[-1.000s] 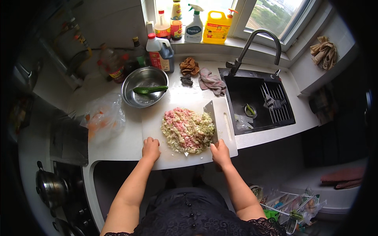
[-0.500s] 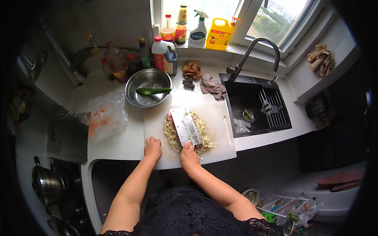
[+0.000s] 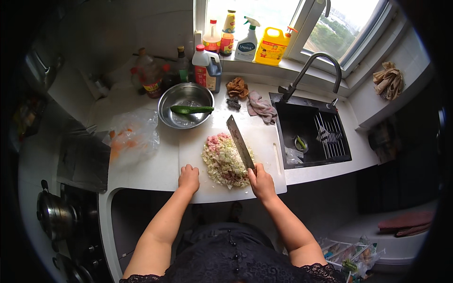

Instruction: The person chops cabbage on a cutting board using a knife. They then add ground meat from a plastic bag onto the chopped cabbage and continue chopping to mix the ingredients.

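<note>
My right hand [image 3: 263,182] grips the handle of a cleaver [image 3: 239,142]. The blade is turned on edge, leaning to the left, along the right side of a heap of chopped pale green vegetable and pink minced meat [image 3: 224,160]. The heap lies on a white cutting board [image 3: 268,165]. My left hand [image 3: 188,178], fingers curled in, rests at the board's near left corner, and nothing shows in it. Behind the board stands a steel bowl [image 3: 175,123] with a green cucumber [image 3: 192,109] in it.
A black sink [image 3: 309,162] with a faucet [image 3: 313,59] lies right of the board. A plastic bag [image 3: 134,134] sits to the left. Behind are a rag [image 3: 262,107], a scouring pad [image 3: 233,104] and a large sauce jug [image 3: 206,70]. Bottles line the sill, including a spray bottle [image 3: 247,45].
The cleaver has gone from lying flat over the heap to standing on edge at its right, uncovering the meat. My right hand moved right with it. The left hand kept its place on the board.
</note>
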`<state>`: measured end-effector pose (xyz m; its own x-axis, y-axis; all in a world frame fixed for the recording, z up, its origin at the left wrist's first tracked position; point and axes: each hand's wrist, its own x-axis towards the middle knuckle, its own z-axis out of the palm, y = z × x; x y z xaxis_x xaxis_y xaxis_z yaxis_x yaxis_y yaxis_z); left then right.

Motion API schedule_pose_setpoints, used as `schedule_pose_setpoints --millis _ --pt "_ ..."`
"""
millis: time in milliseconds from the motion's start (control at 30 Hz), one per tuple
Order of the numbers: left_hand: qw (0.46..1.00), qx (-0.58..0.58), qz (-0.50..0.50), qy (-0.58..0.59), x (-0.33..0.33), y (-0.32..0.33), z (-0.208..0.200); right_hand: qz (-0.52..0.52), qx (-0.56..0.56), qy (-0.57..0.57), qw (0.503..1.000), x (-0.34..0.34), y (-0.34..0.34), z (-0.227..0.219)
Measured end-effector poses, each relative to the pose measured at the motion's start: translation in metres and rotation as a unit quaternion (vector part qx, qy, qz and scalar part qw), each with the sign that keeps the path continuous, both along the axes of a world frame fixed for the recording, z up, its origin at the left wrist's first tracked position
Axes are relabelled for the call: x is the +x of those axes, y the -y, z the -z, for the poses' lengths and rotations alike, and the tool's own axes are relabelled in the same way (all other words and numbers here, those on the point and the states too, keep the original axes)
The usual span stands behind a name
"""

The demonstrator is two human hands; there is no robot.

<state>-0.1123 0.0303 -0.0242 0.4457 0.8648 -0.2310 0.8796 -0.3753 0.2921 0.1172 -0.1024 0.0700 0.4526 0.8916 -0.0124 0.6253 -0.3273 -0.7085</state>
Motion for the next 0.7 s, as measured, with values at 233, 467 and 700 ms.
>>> schedule_pose_setpoints --millis 233,467,700 --pt "1.0 -0.011 -0.004 -0.003 0.003 -0.001 -0.004 -0.041 -0.132 0.068 0.988 -0.022 -0.011 0.041" --pt "1.0 -0.014 -0.003 -0.003 0.001 -0.003 -0.002 -0.039 -0.112 0.088 0.989 -0.019 -0.015 0.02" --pt "1.0 -0.023 -0.006 -0.018 0.002 -0.002 -0.007 -0.044 -0.142 0.078 0.986 -0.013 -0.011 -0.005"
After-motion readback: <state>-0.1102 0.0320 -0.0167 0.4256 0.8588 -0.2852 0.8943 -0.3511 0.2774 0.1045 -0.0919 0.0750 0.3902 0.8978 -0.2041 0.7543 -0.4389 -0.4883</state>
